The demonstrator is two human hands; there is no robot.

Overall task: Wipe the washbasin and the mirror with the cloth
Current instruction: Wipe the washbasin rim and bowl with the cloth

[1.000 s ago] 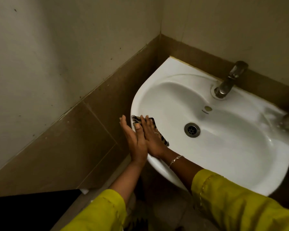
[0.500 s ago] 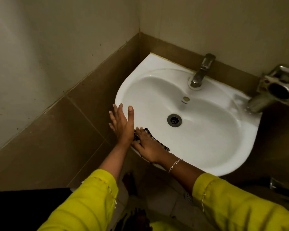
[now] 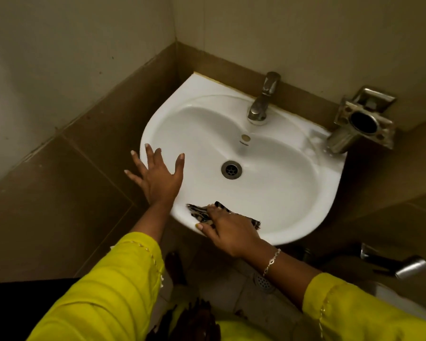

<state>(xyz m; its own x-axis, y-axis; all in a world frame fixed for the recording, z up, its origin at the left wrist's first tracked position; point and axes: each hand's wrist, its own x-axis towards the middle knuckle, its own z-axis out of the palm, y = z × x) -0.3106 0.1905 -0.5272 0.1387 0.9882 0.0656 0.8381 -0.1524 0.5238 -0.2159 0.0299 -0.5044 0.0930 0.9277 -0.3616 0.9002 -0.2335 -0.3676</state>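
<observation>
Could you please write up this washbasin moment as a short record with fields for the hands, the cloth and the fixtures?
right hand: pressing the cloth flat on the near rim
left hand: open, fingers spread, over the left rim; contact unclear
cloth: dark patterned, on the washbasin's front rim
washbasin: white, set in a corner
tap: at back, no water visible
drain: uncovered
mirror: not in view

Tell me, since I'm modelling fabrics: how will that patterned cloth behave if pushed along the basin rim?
The cloth looks thin and rumpled, so probably floppy and light. Pinned under the right hand on the glossy washbasin rim, it should slide easily, perhaps bunching.
</observation>
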